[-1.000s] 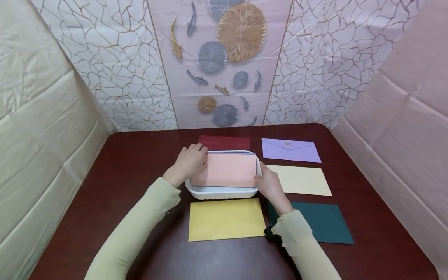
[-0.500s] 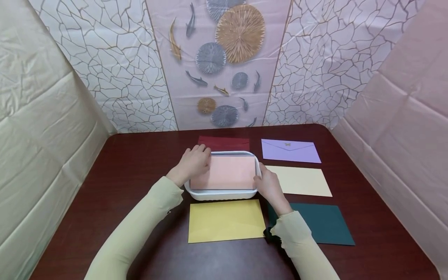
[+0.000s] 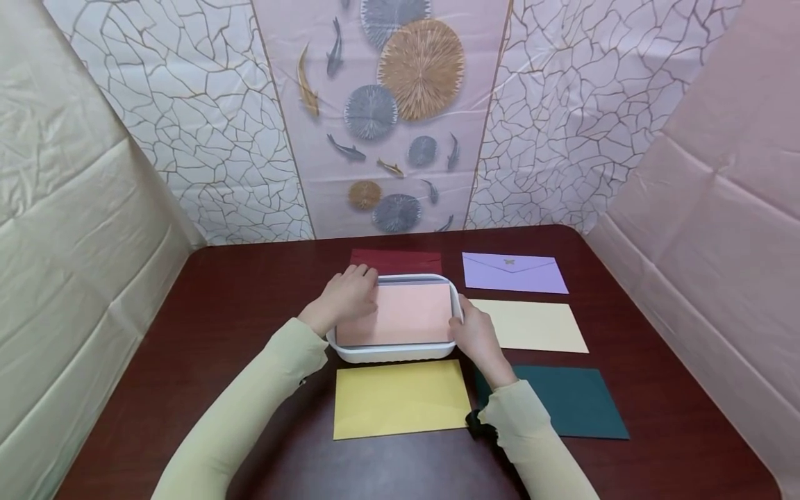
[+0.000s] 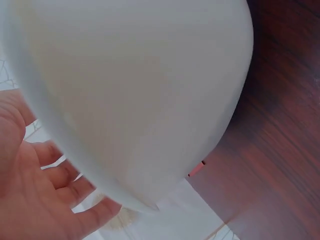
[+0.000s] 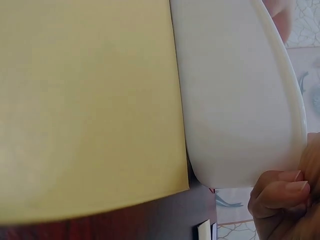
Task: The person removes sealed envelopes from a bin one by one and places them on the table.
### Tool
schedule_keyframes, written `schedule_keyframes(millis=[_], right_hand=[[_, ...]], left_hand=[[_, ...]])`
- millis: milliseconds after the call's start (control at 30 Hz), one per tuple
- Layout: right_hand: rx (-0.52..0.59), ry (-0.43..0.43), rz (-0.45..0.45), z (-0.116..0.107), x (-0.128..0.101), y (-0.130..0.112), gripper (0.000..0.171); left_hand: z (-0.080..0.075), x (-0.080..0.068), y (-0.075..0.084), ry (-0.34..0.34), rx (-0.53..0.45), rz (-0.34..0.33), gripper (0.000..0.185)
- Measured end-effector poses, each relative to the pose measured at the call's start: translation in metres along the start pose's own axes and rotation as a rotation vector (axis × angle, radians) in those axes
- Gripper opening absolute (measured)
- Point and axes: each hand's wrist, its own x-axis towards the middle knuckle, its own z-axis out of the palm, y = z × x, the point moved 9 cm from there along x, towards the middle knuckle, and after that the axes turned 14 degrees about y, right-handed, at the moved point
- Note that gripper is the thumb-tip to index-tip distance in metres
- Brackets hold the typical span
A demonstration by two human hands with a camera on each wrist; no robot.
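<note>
A white tray (image 3: 392,355) with rounded corners stands mid-table. Inside it, a pink envelope (image 3: 412,312) lies over a grey-blue layer that shows as a strip along its far edge. My left hand (image 3: 346,298) reaches over the tray's left end, its fingers across the envelope's left part. From the left wrist view, the fingers (image 4: 62,175) bend at the rim, and their tips are hidden behind the wall; I cannot tell whether they pinch the envelope. At the right end, my right hand (image 3: 480,335) grips the tray, with curled fingers and thumb visible in the right wrist view.
A yellow envelope (image 3: 400,401) lies just in front of the tray, and a red one (image 3: 400,262) behind it. Down the right side are a lilac envelope (image 3: 515,273), a cream one (image 3: 531,326) and a dark green one (image 3: 575,403), partly under the right forearm.
The pink envelope's near edge has sunk lower in the tray. My left hand has shifted slightly right over it. My right hand keeps its place on the tray. The head view has tilted slightly.
</note>
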Motion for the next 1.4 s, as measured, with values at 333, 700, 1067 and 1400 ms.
schedule_keyframes(millis=[333, 700, 1067, 1400], right_hand=[[-0.004, 0.002, 0.008, 0.001, 0.000, -0.001, 0.054], [-0.033, 0.019, -0.027, 0.000, 0.001, -0.001, 0.054], [-0.002, 0.020, -0.009, -0.001, -0.001, -0.001, 0.051], [-0.005, 0.027, -0.016, 0.000, 0.000, 0.002, 0.050]], left_hand=[[0.002, 0.006, 0.002, -0.010, -0.020, -0.005, 0.034], [-0.001, -0.004, 0.012, -0.104, -0.107, 0.048, 0.049], [-0.015, -0.014, 0.023, -0.053, -0.088, 0.183, 0.034], [-0.028, -0.029, 0.037, 0.025, -0.194, 0.304, 0.017]])
